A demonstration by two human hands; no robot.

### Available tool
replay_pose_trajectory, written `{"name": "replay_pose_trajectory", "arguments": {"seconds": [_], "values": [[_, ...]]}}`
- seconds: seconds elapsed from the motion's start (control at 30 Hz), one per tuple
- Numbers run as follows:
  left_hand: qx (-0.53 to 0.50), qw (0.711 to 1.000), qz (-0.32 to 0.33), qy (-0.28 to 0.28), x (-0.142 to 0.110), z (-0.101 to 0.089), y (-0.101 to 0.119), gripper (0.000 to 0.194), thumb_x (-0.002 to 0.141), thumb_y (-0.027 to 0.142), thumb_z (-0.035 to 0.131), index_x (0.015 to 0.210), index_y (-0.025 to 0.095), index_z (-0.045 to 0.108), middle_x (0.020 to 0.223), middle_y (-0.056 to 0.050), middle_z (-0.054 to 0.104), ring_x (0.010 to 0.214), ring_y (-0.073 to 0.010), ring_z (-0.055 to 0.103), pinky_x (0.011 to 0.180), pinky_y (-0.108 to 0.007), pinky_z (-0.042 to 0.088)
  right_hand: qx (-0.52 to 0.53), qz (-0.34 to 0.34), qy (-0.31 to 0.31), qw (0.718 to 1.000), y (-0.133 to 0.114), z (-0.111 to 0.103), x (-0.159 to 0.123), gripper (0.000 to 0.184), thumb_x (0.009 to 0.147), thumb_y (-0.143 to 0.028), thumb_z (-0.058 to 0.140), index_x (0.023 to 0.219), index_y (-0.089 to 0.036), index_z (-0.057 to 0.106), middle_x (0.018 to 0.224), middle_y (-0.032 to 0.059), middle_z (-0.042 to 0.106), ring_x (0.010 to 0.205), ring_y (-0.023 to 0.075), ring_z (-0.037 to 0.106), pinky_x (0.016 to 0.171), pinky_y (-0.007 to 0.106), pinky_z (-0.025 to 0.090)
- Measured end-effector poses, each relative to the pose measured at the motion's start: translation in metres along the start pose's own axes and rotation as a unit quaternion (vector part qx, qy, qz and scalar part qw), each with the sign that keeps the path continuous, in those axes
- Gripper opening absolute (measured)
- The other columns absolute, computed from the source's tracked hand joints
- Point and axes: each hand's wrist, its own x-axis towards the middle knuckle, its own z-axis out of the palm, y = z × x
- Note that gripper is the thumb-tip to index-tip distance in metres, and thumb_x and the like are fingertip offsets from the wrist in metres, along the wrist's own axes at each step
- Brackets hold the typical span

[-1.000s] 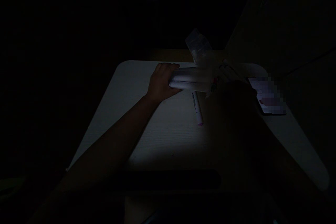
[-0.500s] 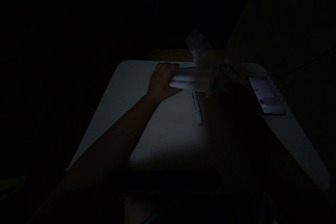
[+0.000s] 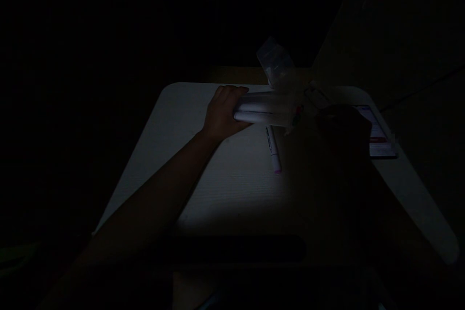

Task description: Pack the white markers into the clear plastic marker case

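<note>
the left hand (image 3: 221,111) is closed around the left end of a clear plastic case (image 3: 269,111), which lies on its side at the far middle of the table (image 3: 152,150) with white marker pens showing inside; small red and green bits (image 3: 299,112) show at its right end. the right hand (image 3: 345,126) is in deep shadow to the right of the case; its fingers are too dark to tell whether they grip anything. a pale pen-like thing (image 3: 318,96) lies just beyond them, and whether they touch it cannot be told.

a clear plastic piece (image 3: 275,60) sticks up behind the case, at the table's far edge. on the near side, a loose white marker (image 3: 273,150) points toward the person, its pink end nearest and its far end close against the case. to the right, the right hand covers the left part of a lit phone (image 3: 379,135). a dark cable (image 3: 425,89) runs off to the far right.

dark lettering runs along the loose marker, too small to read; the phone shows a red bar, its text illegible.
</note>
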Motion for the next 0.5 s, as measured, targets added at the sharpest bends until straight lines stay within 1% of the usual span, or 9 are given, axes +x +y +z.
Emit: {"name": "replay_pose_trajectory", "arguments": {"seconds": [0.1, 0.17, 0.27, 0.33, 0.43, 0.5], "values": [[-0.004, 1.000, -0.002, 0.000, 0.000, 0.000, 0.000, 0.078, 0.066, 0.079, 0.048, 0.119, 0.022, 0.045, 0.106, -0.010, 0.060, 0.101, -0.0296, 0.056, 0.088, -0.043, 0.042, -0.009, -0.018, 0.028, 0.999, -0.002, -0.002, 0.002, 0.015, 0.078, -0.023, 0.059, 0.085, -0.014, 0.069, 0.093, 0.0097, 0.070, 0.088, 0.0183, 0.064, 0.078, 0.030, 0.046], [-0.007, 1.000, 0.000, 0.001, 0.001, -0.001, 0.001, 0.078, 0.066, 0.079, 0.048, 0.119, 0.022, 0.045, 0.106, -0.009, 0.060, 0.100, -0.0292, 0.057, 0.087, -0.043, 0.042, 0.000, -0.015, 0.040, 0.999, -0.004, -0.005, 0.003, 0.013, 0.077, -0.021, 0.061, 0.083, -0.013, 0.069, 0.090, 0.0087, 0.070, 0.086, 0.0169, 0.064, 0.078, 0.029, 0.046], [-0.014, 1.000, 0.006, 0.003, 0.001, -0.001, 0.001, 0.078, 0.066, 0.079, 0.049, 0.119, 0.021, 0.045, 0.106, -0.010, 0.060, 0.100, -0.0293, 0.056, 0.086, -0.043, 0.042, 0.036, 0.033, 0.054, 0.997, -0.011, -0.010, 0.004, 0.014, 0.075, -0.020, 0.064, 0.085, -0.012, 0.070, 0.090, 0.0080, 0.071, 0.084, 0.0166, 0.065, 0.075, 0.029, 0.048], [-0.017, 1.000, 0.006, 0.002, 0.001, -0.001, 0.001, 0.078, 0.067, 0.078, 0.049, 0.119, 0.021, 0.045, 0.106, -0.010, 0.059, 0.101, -0.0294, 0.056, 0.086, -0.043, 0.041, 0.051, 0.062, 0.074, 0.994, -0.015, -0.013, 0.004, 0.017, 0.073, -0.021, 0.067, 0.088, -0.012, 0.070, 0.092, 0.0084, 0.071, 0.084, 0.0176, 0.065, 0.074, 0.030, 0.049], [-0.016, 1.000, 0.013, 0.014, 0.001, -0.001, 0.001, 0.076, 0.067, 0.078, 0.049, 0.117, 0.020, 0.046, 0.104, -0.009, 0.060, 0.097, -0.0280, 0.057, 0.082, -0.042, 0.043, 0.057, 0.053, 0.113, 0.991, -0.021, -0.017, 0.003, 0.022, 0.073, -0.022, 0.069, 0.092, -0.010, 0.070, 0.093, 0.0101, 0.070, 0.085, 0.0193, 0.065, 0.076, 0.033, 0.050], [-0.010, 0.999, 0.024, 0.030, 0.001, -0.001, 0.000, 0.076, 0.067, 0.078, 0.049, 0.116, 0.020, 0.046, 0.102, -0.009, 0.060, 0.092, -0.0263, 0.057, 0.079, -0.041, 0.044, 0.081, 0.042, 0.140, 0.986, -0.022, -0.017, 0.002, 0.022, 0.073, -0.021, 0.069, 0.092, -0.009, 0.069, 0.092, 0.0103, 0.070, 0.086, 0.0195, 0.065, 0.077, 0.036, 0.050]]}}
